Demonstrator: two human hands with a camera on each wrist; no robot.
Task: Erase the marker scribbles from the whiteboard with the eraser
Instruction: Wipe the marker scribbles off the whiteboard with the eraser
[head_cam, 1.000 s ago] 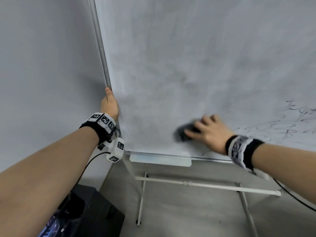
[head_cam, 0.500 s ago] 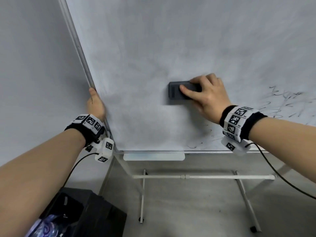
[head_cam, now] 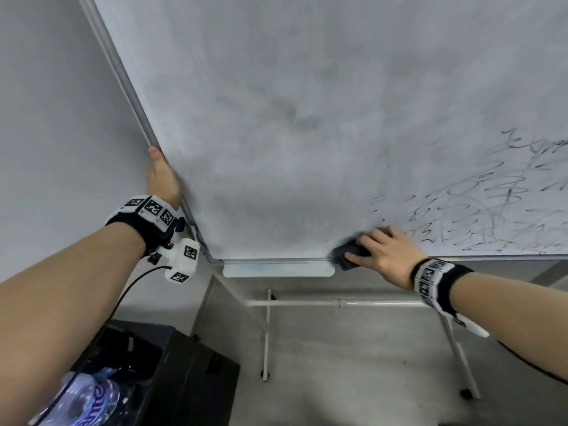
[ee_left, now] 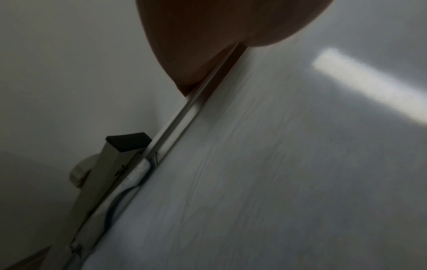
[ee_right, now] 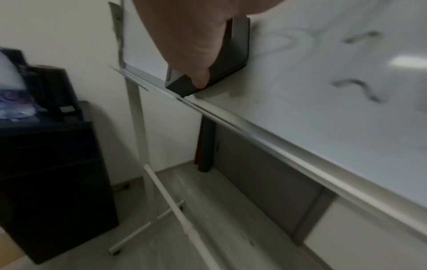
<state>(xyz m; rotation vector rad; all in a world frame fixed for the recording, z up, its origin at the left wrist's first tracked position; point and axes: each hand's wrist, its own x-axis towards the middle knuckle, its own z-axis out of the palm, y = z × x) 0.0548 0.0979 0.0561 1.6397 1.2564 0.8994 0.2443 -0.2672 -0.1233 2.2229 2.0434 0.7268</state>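
The whiteboard (head_cam: 307, 118) fills the upper head view, smeared grey over its left and middle. Dark marker scribbles (head_cam: 491, 204) cover its lower right. My right hand (head_cam: 384, 253) grips the dark grey eraser (head_cam: 349, 255) and presses it on the board at the bottom edge, just left of the scribbles. In the right wrist view the eraser (ee_right: 221, 73) sits under my thumb, touching the bottom frame, with scribbles (ee_right: 355, 87) beside it. My left hand (head_cam: 161, 176) holds the board's left frame edge (ee_left: 184, 117); its fingers are hidden behind the board.
A pen tray (head_cam: 278, 269) hangs under the board's bottom edge. The stand's white crossbar (head_cam: 338, 302) and legs (head_cam: 266, 333) rest on the grey floor. A black cabinet (head_cam: 184, 379) with a plastic-wrapped item (head_cam: 86, 401) stands at the lower left. A plain wall (head_cam: 61, 118) lies left.
My right hand swept the eraser up to the middle of the board, then back down and right to the bottom edge beside the scribbles. The left hand kept its hold on the frame.
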